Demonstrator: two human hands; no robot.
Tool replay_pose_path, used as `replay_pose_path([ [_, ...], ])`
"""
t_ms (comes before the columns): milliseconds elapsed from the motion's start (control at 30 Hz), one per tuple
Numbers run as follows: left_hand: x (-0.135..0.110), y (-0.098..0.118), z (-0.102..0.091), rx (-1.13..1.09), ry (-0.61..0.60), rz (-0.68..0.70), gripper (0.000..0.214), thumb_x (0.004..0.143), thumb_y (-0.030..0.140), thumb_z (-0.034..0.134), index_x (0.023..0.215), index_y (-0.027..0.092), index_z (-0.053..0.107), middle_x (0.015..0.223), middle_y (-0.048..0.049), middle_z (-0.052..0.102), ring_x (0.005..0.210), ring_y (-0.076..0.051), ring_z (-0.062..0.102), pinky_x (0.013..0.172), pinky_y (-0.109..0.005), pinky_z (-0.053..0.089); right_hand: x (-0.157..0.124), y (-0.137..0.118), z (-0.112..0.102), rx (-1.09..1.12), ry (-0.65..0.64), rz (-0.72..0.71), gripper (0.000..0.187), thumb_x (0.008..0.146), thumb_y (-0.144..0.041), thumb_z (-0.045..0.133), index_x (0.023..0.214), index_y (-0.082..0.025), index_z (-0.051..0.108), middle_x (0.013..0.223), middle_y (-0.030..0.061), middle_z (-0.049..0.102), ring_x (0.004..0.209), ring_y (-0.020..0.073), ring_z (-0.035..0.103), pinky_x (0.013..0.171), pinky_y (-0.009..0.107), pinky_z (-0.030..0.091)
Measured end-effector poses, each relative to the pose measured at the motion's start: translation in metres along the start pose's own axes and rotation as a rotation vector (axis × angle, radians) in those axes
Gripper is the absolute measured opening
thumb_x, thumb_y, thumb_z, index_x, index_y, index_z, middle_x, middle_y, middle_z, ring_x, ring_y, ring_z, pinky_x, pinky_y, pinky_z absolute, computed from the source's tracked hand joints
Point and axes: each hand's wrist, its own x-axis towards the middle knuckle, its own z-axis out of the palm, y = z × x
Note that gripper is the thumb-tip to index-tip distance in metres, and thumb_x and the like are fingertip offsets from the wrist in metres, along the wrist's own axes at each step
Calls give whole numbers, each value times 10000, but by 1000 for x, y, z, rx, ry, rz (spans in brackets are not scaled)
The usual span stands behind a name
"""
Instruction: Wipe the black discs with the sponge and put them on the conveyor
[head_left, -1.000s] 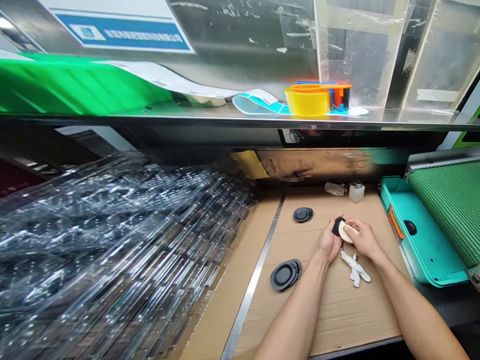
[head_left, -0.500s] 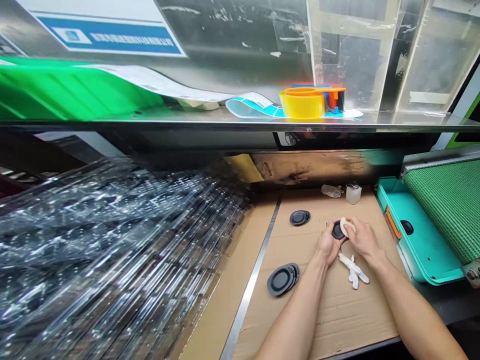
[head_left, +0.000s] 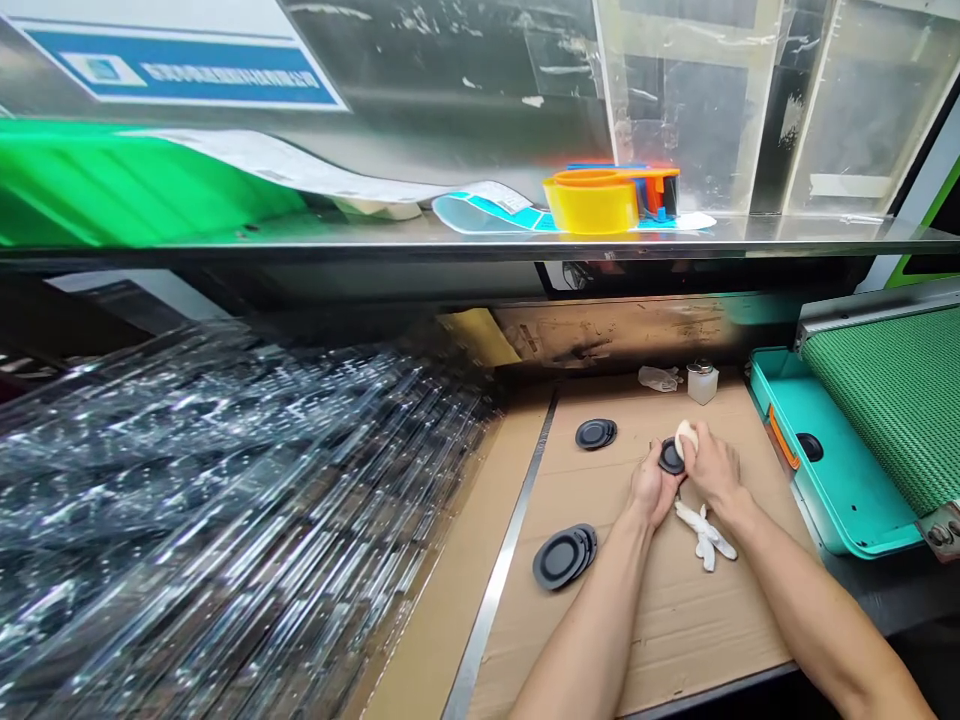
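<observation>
My left hand (head_left: 651,487) is closed around a small black round disc (head_left: 670,457), held just above the cardboard sheet (head_left: 675,610). My right hand (head_left: 712,468) pinches a cream-white pad (head_left: 685,437) and presses it against the top right of that disc. A crumpled white glove or cloth (head_left: 703,531) lies on the cardboard right below both hands. A stack of black discs (head_left: 564,556) sits to the lower left of my left hand. A smaller stack of black discs (head_left: 595,434) rests farther back.
Heaped clear plastic trays (head_left: 225,500) fill the left. A teal tray (head_left: 825,470) holding one black disc (head_left: 809,446) sits beside a green conveyor belt (head_left: 892,400) at the right. A small white bottle (head_left: 702,381) stands at the back. Yellow tape (head_left: 590,204) sits on the metal shelf.
The cream pad in my right hand has slid from lying flat over the disc to its upper right edge, uncovering the black face. The view has shifted slightly.
</observation>
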Motion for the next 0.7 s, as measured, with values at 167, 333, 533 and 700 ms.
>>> replay_pose_path([
  [167,0,0,-1,-11,2,-15,353,1047,329,441,1071,101,710,1131,-158,750,1152,-250,684,1056,-387,529,1,-1,-2,24,-24,-74,320,1043,-432,414,1275,-242,526,1074,91,753,904,254,714,712,300,392],
  [333,0,0,-1,10,29,-20,379,1056,325,413,1051,87,707,1133,-164,748,1128,-249,694,1042,-403,541,-6,-7,-1,-21,-55,-5,340,1056,-429,374,1300,-227,498,1074,104,744,902,245,707,725,297,400],
  [533,0,8,-3,-12,22,-38,335,1045,312,431,1060,87,679,1146,-183,733,1096,-251,706,990,-400,569,2,5,-8,-26,-37,61,324,1053,-429,384,1269,-239,534,1069,87,747,913,241,704,722,291,390],
  [700,-3,24,-4,-101,12,-98,404,1043,397,381,1137,101,637,1175,-217,708,1094,-303,708,872,-444,613,7,32,-21,18,43,169,331,1051,-431,392,1274,-239,544,1076,86,742,911,233,687,711,295,369],
])
